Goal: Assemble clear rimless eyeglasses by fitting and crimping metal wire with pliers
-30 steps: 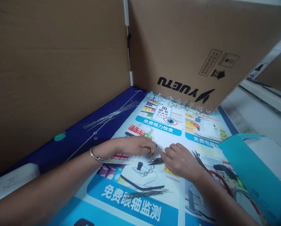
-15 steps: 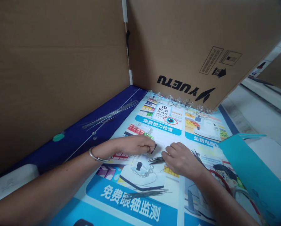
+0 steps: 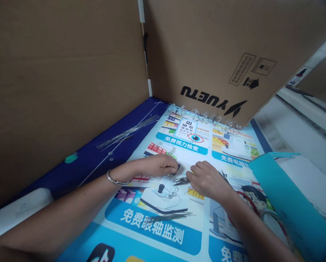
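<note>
Pliers (image 3: 181, 181) are gripped in the right hand (image 3: 206, 182), near clear beads (image 3: 173, 195) on the printed sheet (image 3: 193, 240); the left hand (image 3: 164, 165) is curled, its hold unclear; the tips are best held steady.

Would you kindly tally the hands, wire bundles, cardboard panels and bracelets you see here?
Hands: 2, left hand and right hand
Wire bundles: 2, far bundle and near bundle
Cardboard panels: 2, left panel and right panel
Bracelet: 1
Total: 7
</note>
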Motion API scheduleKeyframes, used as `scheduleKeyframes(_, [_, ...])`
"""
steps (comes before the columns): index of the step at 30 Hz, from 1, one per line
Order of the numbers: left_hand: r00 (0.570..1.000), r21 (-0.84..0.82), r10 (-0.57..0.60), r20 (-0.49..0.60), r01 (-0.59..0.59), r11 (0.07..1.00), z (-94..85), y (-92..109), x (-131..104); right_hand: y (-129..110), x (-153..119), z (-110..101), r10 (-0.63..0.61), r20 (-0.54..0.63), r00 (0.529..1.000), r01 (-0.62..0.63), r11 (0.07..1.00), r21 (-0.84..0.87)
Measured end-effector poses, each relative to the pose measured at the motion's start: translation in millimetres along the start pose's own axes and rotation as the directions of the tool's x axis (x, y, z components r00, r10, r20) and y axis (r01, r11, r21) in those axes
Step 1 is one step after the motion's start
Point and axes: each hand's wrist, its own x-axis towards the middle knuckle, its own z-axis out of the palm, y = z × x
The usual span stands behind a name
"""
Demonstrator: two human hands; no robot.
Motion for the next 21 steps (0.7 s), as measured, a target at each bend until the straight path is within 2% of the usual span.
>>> scheduleKeyframes(7, [0.987,-0.075,-0.158,0.037,0.161,0.984,3.1,5,5,-3,-1,-13,0.108,0.164,0.98,-0.117,0.992,0.05])
scheduleKeyframes(10, [0.976,-0.07,-0.22,-0.002,0.219,0.973,6.9,5,9,-5,0,-18,0.149,0.213,0.966,-0.161,0.986,0.038])
scheduleKeyframes(15, [0.96,0.014,-0.238,-0.146,0.243,0.97,15.5,9,12,-10,-4,-20,0.226,0.218,0.949,-0.233,0.972,0.008])
scheduleKeyframes(21, [0.938,-0.027,-0.276,-0.21,0.276,0.961,21.6,17,14,-21,-19,-17,0.375,0.175,0.91,-0.382,0.924,0.005])
